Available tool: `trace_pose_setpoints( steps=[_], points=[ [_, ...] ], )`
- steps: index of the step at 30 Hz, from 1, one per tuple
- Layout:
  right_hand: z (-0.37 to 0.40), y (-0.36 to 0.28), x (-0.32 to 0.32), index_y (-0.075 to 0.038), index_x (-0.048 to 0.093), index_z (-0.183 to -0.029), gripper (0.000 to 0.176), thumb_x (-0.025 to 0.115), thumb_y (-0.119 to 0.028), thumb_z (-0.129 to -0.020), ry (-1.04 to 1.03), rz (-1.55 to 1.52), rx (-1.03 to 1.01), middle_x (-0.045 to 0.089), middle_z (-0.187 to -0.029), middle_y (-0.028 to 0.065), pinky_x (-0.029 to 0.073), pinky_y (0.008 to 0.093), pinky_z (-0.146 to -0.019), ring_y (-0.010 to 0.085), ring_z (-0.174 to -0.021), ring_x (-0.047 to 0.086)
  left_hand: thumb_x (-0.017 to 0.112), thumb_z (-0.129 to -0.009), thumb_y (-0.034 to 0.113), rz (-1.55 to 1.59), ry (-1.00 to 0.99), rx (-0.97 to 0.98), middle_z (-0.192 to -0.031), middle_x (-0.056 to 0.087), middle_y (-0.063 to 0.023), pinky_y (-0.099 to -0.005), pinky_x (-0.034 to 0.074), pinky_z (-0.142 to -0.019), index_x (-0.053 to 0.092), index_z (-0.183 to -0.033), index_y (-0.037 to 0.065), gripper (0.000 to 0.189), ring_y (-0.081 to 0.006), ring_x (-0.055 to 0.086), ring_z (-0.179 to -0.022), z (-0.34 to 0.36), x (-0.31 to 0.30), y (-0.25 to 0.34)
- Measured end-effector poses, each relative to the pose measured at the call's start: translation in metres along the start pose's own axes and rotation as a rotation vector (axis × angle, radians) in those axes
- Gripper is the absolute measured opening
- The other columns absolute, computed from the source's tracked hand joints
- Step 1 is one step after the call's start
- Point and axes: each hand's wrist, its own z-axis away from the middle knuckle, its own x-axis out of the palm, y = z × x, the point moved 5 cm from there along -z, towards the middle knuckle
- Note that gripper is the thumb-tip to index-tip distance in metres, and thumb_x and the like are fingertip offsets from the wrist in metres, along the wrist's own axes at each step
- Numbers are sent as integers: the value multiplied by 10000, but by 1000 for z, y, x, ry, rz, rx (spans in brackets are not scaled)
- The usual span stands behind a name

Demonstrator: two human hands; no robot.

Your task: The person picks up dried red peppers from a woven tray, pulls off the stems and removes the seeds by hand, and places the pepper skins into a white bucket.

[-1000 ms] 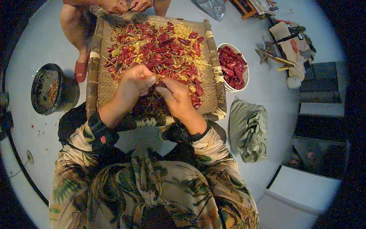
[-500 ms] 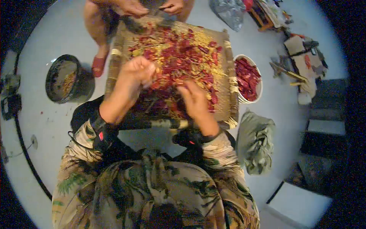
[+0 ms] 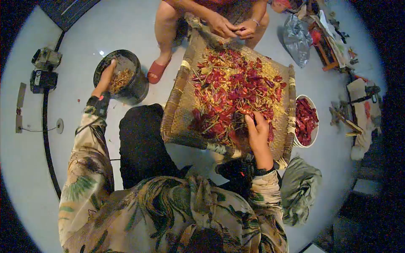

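Left hand (image 3: 108, 76) at mouth of round black bucket (image 3: 138, 92); can't tell its grip. Right hand (image 3: 259, 131) down among crinkled dark-red dried peppers (image 3: 236, 86) on square woven brown tray (image 3: 177, 114), fingers curled, hold unclear. Looks like discarding scraps; next move calls for left hand meeting right over tray.

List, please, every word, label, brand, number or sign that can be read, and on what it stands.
No readable text anywhere.
Small red mark on the black left wristband: too small to read.
Dark box-shaped device at picture's left: any marking too small to read.
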Motion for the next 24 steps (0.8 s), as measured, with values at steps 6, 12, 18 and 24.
trace_pose_setpoints(
  steps=[6, 12, 18, 24],
  points=[
    [-8, 34, -9, 11, 596, -986, 235, 597, -181, -851, 48, -157, 108, 637, -868, 88, 456, 290, -741, 167, -791, 580, 390, -910, 456, -894, 121, 318, -882, 660, -153, -378, 452, -749, 635, -943, 45, 479, -262, 609, -789, -62, -51, -64],
    [-13, 46, -17, -19, 583, -1052, 226, 613, -81, -837, 98, -506, 102, 631, -981, 45, 429, 263, -860, 123, -916, 571, 477, -933, 262, 43, -150, 324, -780, 641, -52, -247, 457, -668, 598, -824, 13, 298, -121, 582, -679, 68, 64, 64],
    [-9, 26, -34, -17, 592, -1032, 201, 612, -71, -840, 160, -513, 9, 635, -966, 38, 423, 239, -851, 98, -900, 561, 521, -914, 236, 166, -569, 354, -862, 642, -97, -255, 471, -695, 562, -886, 39, 203, -134, 595, -727, 207, 189, 159],
    [-17, 73, -69, -11, 600, -1007, 187, 592, -133, -865, 367, -621, 244, 631, -906, 31, 448, 232, -742, 101, -821, 576, 553, -894, 140, 293, -885, 383, -851, 638, -83, -259, 477, -687, 550, -896, 38, 103, -139, 609, -742, 291, 300, 149]
  ],
)
